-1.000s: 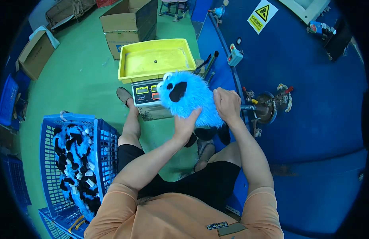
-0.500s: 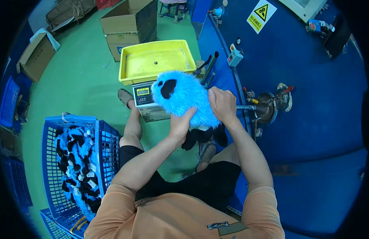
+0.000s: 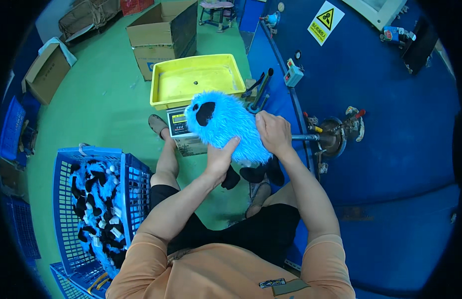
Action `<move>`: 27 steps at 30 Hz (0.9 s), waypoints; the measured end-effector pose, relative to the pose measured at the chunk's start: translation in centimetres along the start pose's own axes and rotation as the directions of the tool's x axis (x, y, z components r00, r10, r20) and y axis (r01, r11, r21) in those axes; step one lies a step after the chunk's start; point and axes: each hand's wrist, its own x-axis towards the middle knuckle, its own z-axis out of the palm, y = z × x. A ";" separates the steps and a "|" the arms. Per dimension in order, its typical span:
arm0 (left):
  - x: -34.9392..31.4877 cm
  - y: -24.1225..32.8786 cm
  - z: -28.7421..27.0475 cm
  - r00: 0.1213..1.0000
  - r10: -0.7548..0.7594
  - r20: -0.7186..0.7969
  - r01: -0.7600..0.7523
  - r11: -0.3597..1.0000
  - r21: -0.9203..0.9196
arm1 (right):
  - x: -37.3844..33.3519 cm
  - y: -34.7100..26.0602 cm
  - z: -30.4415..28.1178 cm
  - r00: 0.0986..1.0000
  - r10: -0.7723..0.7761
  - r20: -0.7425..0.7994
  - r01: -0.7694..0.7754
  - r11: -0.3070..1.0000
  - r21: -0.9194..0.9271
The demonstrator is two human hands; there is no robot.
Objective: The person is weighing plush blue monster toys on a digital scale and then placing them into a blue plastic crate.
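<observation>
A fluffy bright-blue plush toy [image 3: 226, 122] with a black ear patch and black feet is held between my hands, over the space between my legs. My left hand [image 3: 221, 160] grips its near side, thumb lying on the fur. Around its right end my right hand [image 3: 274, 132] is closed, right where a metal tube [image 3: 305, 137] comes out of the blue machine. Whether that tube enters the toy is hidden behind the hand and fur. The toy's black feet [image 3: 256, 173] hang down toward me.
A yellow tray [image 3: 196, 79] rests on a digital scale [image 3: 179, 122] just beyond the toy. At left, a blue plastic basket [image 3: 136, 187] holds many limp blue-and-black plush skins [image 3: 97, 199]. Valves [image 3: 333, 135] stick out of the blue machine wall [image 3: 390, 164]. An open carton [image 3: 151, 55] stands farther back.
The toy and both hands have shifted slightly to the left, and the black feet hang a little more apart. Both hands keep their grip.
</observation>
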 end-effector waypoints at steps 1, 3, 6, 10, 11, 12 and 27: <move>0.1 0.1 -0.1 1.000 0.010 -0.003 -0.010 1.000 -0.023 | 0.1 -0.1 0.0 1.000 0.013 0.018 -0.013 1.000 0.005; 0.1 0.2 -0.3 1.000 0.012 -0.004 -0.012 0.999 -0.045 | 0.2 -0.4 -0.2 0.999 0.025 0.037 -0.026 1.000 0.012; -0.2 0.4 -0.5 1.000 -0.007 -0.019 0.007 0.999 -0.037 | 0.2 -0.7 -0.1 0.997 0.034 0.073 -0.036 0.999 0.021; -0.6 1.3 -1.0 0.999 -0.031 -0.009 0.031 0.999 -0.013 | 0.3 -0.5 0.3 0.993 0.053 0.104 -0.061 0.995 0.074; -0.6 1.9 -1.3 0.999 -0.033 -0.002 0.033 0.999 -0.004 | 0.4 -0.3 0.3 0.991 0.058 0.117 -0.071 0.992 0.104; -0.5 2.6 -1.6 0.998 -0.067 0.022 0.067 0.998 0.009 | 0.5 -0.1 0.3 0.989 0.060 0.133 -0.081 0.985 0.154; 14.4 17.1 -7.7 0.979 0.194 -0.063 -0.204 0.951 -0.232 | 0.8 0.9 -1.2 0.926 0.322 0.198 -0.319 0.947 -0.049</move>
